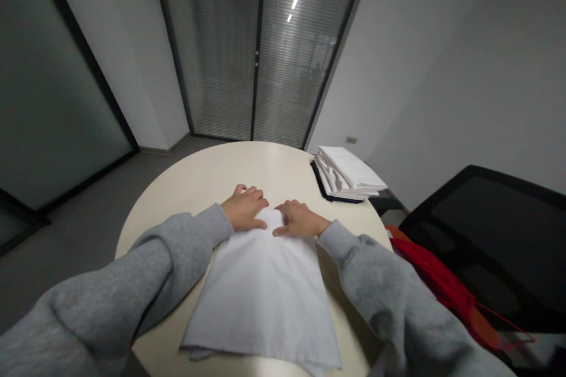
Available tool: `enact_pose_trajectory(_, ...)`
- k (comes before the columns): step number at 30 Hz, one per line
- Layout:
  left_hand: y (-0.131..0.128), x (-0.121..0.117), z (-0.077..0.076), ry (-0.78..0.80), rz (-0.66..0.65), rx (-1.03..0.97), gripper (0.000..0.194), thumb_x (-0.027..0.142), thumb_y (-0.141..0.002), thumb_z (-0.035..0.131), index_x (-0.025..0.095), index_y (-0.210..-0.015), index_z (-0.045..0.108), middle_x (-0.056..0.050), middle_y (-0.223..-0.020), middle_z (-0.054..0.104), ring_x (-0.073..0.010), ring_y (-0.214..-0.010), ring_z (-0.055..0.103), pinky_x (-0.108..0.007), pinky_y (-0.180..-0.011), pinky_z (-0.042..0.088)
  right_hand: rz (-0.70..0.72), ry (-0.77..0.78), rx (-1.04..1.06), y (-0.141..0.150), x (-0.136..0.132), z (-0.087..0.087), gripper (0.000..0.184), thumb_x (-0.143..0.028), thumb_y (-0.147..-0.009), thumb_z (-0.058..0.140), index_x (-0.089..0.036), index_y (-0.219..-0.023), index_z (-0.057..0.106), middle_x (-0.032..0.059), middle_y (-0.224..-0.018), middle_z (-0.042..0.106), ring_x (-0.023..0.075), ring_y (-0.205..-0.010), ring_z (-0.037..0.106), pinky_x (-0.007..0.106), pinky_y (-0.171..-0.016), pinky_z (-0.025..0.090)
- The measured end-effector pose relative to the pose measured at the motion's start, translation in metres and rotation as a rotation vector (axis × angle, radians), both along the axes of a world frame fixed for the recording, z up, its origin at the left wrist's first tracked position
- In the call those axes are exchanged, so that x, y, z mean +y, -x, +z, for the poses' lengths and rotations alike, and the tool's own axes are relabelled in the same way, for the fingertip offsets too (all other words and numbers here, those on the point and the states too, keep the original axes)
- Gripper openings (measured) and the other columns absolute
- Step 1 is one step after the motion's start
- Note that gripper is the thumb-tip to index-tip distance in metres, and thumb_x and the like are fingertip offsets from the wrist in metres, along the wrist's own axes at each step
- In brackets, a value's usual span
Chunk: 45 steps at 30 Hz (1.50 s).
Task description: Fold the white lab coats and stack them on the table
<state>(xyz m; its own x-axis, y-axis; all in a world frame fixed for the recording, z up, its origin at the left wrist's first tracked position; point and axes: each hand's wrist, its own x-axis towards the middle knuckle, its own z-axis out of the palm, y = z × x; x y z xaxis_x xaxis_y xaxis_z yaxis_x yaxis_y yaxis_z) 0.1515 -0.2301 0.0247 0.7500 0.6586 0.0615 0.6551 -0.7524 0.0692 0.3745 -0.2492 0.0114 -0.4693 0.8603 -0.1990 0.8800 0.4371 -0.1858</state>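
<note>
1. Your left hand (245, 207) sits on the far end of the white cloth (265, 294), fingers spread and bent, thumb aimed inward. Honestly can't tell if they're pinching fabric or just pressing on it.
2. Your right hand (304, 220) pretty much mirrors it: fingers curled over the other side of that far end, thumb along the front. Same deal, can't tell how firm the hold is. The two thumbs are near each other but not touching, with a narrow bit of cloth showing between.
3. The cloth lies on the desk (247, 165) right in front of you, narrow up at your hands and flaring wide toward you. The near edge shows a bit of another layer poking out underneath.
4. Progress-wise, I'd call it partway: the main panel is spread out and mostly smooth, so that much looks done. What seems left is the gathered far end and that uneven near edge.
5. Further out, a stack of folded white cloths (351, 168) sits at the desk's far right, on something thin and black (322, 185), well apart from your piece.
6. Past the desk on your right: a black mesh chair (490, 230) with something red (435, 268) on it.
</note>
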Motion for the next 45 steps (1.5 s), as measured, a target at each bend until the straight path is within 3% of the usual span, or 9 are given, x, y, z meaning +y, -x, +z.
enact_pose_trajectory(4, -0.017, -0.054, 0.006, -0.09, -0.139, -0.139, 0.058, 0.058, -0.097, 0.061, 0.018, -0.138, 0.06, -0.016, -0.142, 0.061, -0.0319, -0.134, 0.052, -0.05, -0.118, 0.029, 0.091, 0.063, -0.066, 0.004, 0.028, 0.017, 0.033, -0.036, -0.087, 0.078, -0.017, -0.114, 0.074, 0.0102, -0.109, 0.077, 0.0249, -0.102, 0.07, 0.027, -0.083, 0.046)
enact_pose_trajectory(9, -0.003, -0.113, -0.036, 0.061, -0.186, -0.099, 0.081, 0.072, -0.099, 0.043, 0.02, -0.161, 0.035, -0.016, -0.168, 0.034, -0.0363, -0.155, 0.031, -0.058, -0.125, 0.02, 0.09, -0.032, -0.092, 0.003, 0.03, 0.023, 0.026, -0.038, -0.093, 0.073, -0.02, -0.112, 0.07, 0.0087, -0.112, 0.076, 0.0228, -0.101, 0.071, 0.026, -0.076, 0.043)
enact_pose_trajectory(14, 0.006, -0.11, -0.05, 0.053, -0.16, -0.118, 0.075, 0.067, -0.102, 0.041, 0.024, -0.163, 0.033, -0.013, -0.17, 0.031, -0.0346, -0.158, 0.025, -0.061, -0.127, 0.015, 0.015, -0.219, -0.127, 0.02, -0.005, 0.041, 0.02, -0.035, -0.102, 0.058, -0.023, -0.118, 0.062, 0.0098, -0.112, 0.075, 0.0261, -0.095, 0.07, 0.032, -0.071, 0.038)
enact_pose_trajectory(19, 0.003, -0.095, -0.042, 0.014, -0.104, -0.209, 0.069, 0.057, -0.099, 0.059, 0.02, -0.155, 0.045, -0.014, -0.164, 0.043, -0.0357, -0.153, 0.035, -0.059, -0.126, 0.023, 0.201, -0.652, -0.171, 0.033, -0.064, 0.058, 0.007, -0.027, -0.105, 0.057, -0.023, -0.109, 0.061, 0.0019, -0.092, 0.073, 0.0216, -0.081, 0.063, 0.037, -0.071, 0.035)
enact_pose_trajectory(24, 0.028, -0.114, -0.045, 0.192, -0.001, -0.249, 0.052, 0.048, -0.096, 0.064, 0.026, -0.143, 0.06, -0.01, -0.144, 0.065, -0.0358, -0.131, 0.061, -0.056, -0.113, 0.045, 0.296, -0.865, -0.04, 0.021, -0.123, 0.031, 0.019, -0.022, -0.108, 0.047, -0.018, -0.103, 0.065, 0.0058, -0.1, 0.072, 0.0212, -0.083, 0.057, 0.039, -0.072, 0.035)
enact_pose_trajectory(31, 0.067, -0.138, -0.064, 0.364, 0.004, -0.614, 0.061, 0.047, -0.086, 0.076, 0.029, -0.143, 0.061, -0.006, -0.135, 0.071, -0.0309, -0.126, 0.064, -0.051, -0.117, 0.045, 0.368, -0.834, 0.162, 0.016, -0.172, -0.01, 0.033, -0.016, -0.109, 0.036, -0.013, -0.106, 0.069, 0.0091, -0.109, 0.073, 0.022, -0.089, 0.058, 0.04, -0.077, 0.04)
enact_pose_trajectory(38, 0.099, -0.106, -0.012, 0.406, -0.256, -0.35, 0.04, 0.056, -0.093, 0.065, 0.031, -0.123, 0.074, -0.004, -0.124, 0.075, -0.0279, -0.126, 0.063, -0.046, -0.118, 0.042, 0.386, -0.714, 0.145, 0.014, -0.174, -0.021, 0.028, -0.017, -0.107, 0.041, -0.017, -0.115, 0.069, 0.0098, -0.116, 0.075, 0.0232, -0.092, 0.063, 0.04, -0.078, 0.051)
enact_pose_trajectory(42, 0.132, -0.083, 0.027, 0.403, 0.024, -0.606, 0.056, 0.055, -0.106, 0.038, 0.021, -0.08, 0.073, -0.006, -0.085, 0.075, -0.0203, -0.083, 0.07, -0.032, -0.083, 0.057, 0.39, -0.688, 0.134, 0.015, -0.175, -0.023, 0.028, -0.016, -0.104, 0.045, -0.018, -0.119, 0.068, 0.0115, -0.118, 0.075, 0.0244, -0.092, 0.066, 0.042, -0.078, 0.055)
enact_pose_trajectory(45, 0.113, -0.085, 0.034, 0.162, 0.181, -0.752, 0.06, 0.051, -0.11, 0.027, 0.019, -0.087, 0.072, -0.009, -0.093, 0.076, -0.0215, -0.092, 0.07, -0.037, -0.09, 0.055, 0.408, -0.71, 0.126, 0.019, -0.177, -0.027, 0.03, -0.014, -0.103, 0.044, -0.015, -0.119, 0.069, 0.0131, -0.118, 0.076, 0.025, -0.093, 0.068, 0.042, -0.08, 0.056)
